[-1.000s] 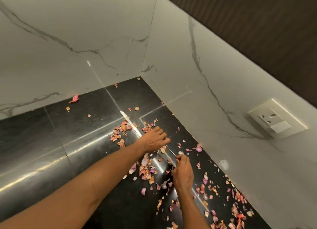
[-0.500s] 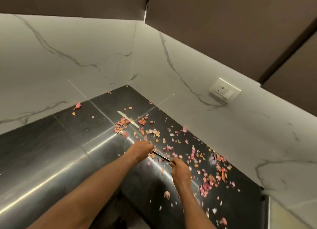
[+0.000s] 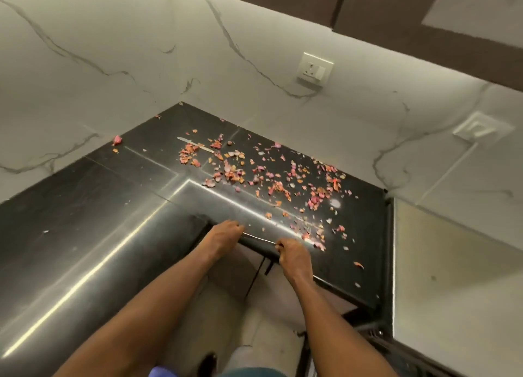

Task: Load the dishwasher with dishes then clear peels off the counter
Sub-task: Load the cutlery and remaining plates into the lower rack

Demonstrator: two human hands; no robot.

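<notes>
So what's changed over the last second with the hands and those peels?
Both hands have drawn back from the peel pile to the counter's front edge. The left hand and right hand now hold a thin dark strip stretched between them; a second ago the left hand lay flat among the peels. The onion peels stay scattered, and the knife lies where it was.

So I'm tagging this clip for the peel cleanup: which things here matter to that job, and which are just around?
Job:
- peels
- counter
- left hand
- right hand
- thin strip held between both hands

Just around:
- wall socket
- upper cabinets
</notes>
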